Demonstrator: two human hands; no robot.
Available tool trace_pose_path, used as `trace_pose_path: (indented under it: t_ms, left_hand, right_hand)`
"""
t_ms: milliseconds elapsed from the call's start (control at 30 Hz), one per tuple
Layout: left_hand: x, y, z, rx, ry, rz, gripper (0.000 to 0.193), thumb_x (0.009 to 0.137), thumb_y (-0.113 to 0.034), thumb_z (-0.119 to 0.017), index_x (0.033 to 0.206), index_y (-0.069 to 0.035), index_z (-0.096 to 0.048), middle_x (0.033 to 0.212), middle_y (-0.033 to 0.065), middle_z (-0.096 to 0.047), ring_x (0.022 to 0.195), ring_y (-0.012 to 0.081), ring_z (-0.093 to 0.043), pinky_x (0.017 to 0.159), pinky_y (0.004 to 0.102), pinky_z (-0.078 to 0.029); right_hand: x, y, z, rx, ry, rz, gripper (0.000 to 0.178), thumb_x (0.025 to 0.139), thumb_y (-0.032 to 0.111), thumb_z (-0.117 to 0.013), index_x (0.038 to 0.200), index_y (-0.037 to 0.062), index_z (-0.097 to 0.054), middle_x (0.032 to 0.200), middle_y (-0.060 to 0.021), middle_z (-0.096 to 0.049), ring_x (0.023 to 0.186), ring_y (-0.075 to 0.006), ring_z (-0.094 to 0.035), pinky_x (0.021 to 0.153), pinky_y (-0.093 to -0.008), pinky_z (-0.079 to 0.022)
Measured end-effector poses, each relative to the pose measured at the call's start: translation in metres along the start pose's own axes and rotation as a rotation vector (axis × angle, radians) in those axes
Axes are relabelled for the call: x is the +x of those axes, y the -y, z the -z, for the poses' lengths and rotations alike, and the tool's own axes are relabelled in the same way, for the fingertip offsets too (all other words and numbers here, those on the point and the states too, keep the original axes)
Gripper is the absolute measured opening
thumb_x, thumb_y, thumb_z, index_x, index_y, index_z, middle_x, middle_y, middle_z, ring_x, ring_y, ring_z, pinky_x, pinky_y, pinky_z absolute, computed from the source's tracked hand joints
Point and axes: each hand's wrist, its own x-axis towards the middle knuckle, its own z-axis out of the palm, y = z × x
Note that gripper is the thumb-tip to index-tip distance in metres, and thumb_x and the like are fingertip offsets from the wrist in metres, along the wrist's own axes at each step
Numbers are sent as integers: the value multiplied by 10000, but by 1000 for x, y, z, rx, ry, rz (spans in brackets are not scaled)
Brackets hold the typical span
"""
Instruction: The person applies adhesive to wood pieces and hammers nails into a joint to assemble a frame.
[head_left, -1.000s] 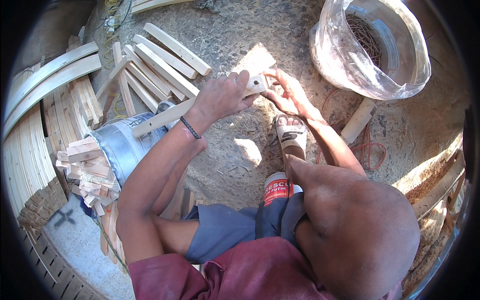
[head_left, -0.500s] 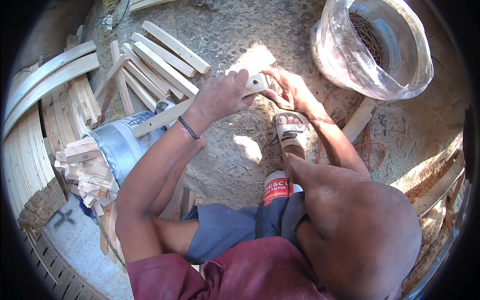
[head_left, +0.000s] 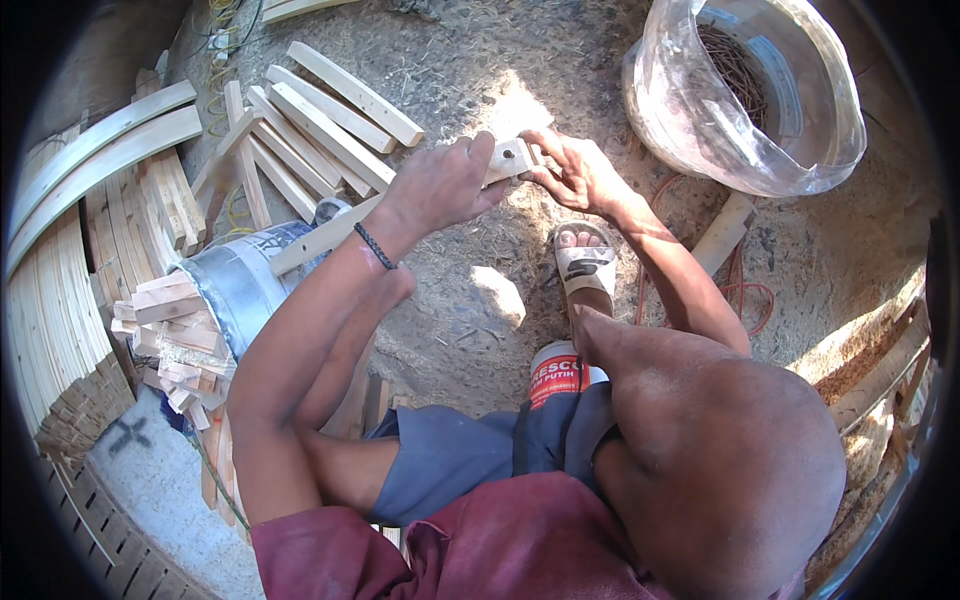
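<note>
My left hand [head_left: 443, 185] is closed round a pale wooden bar [head_left: 318, 241] in front of me, thumb up along it. The bar slants from lower left to upper right, and a dark round hole shows in its right end. At that end, my right hand [head_left: 578, 178] is bent with thumb and fingers on either side of the wood. A small brownish bit of wood shows between them; whether it is a separate piece I cannot tell. Beneath the bar's left part is a metal bucket [head_left: 240, 288] lying on its side, with short wood pieces [head_left: 180, 345] at its mouth.
Loose wooden bars [head_left: 330, 125] lie on the dusty ground at upper left, beside stacked curved slats [head_left: 55, 310]. A plastic-lined tub [head_left: 690, 140] holding thin brown sticks or nails stands at upper right. Near my right forearm lie a pale cylinder [head_left: 722, 235] and an orange cord [head_left: 762, 300].
The bar's right end and both hands have shifted slightly up. My right forearm has swung a little to the right, and my right fingers have moved slightly on the bar's end.
</note>
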Motion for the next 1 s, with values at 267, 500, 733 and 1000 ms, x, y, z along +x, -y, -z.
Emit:
trace_pose_path:
  t_ms: [267, 500, 733, 1000]
  left_hand:
    - [3, 2, -2, 34, -10, -8, 414, 909, -384, -701, 986, -35, -491, 790, 177, -691, 701, 374, -715, 579, 481, -575]
    - [5, -1, 3, 81, 59, 6, 440, 933, -435, -666, 1020, -37, -499, 849, 188, -711, 739, 355, -739, 607, 456, -601]
    - [2, -4, 2, 33, 34, -9, 449, 910, -409, -707, 1029, -32, -493, 867, 165, -700, 747, 349, -733, 605, 463, -589]
    - [-3, -2, 1, 26, 47, 3, 436, 928, -402, -688, 1037, -31, -487, 881, 173, -705, 760, 355, -736, 616, 464, -592]
  right_hand:
    - [-1, 0, -1, 6, -37, 5, 492, 990, 397, -631, 1367, 106, -506, 1064, -219, -662, 964, -431, -665, 821, -498, -537]
    - [-1, 2, 1, 78, -62, 46, 479, 992, 389, -635, 1352, 92, -526, 1073, -199, -668, 966, -412, -672, 816, -481, -548]
    - [-9, 1, -1, 108, -87, 30, 499, 964, 383, -688, 1356, 111, -540, 1064, -177, -680, 966, -373, -686, 820, -470, -549]
    - [-5, 15, 7, 133, -12, -66, 527, 947, 389, -705, 1378, 131, -547, 1130, -171, -704, 1043, -375, -688, 862, -462, -558]
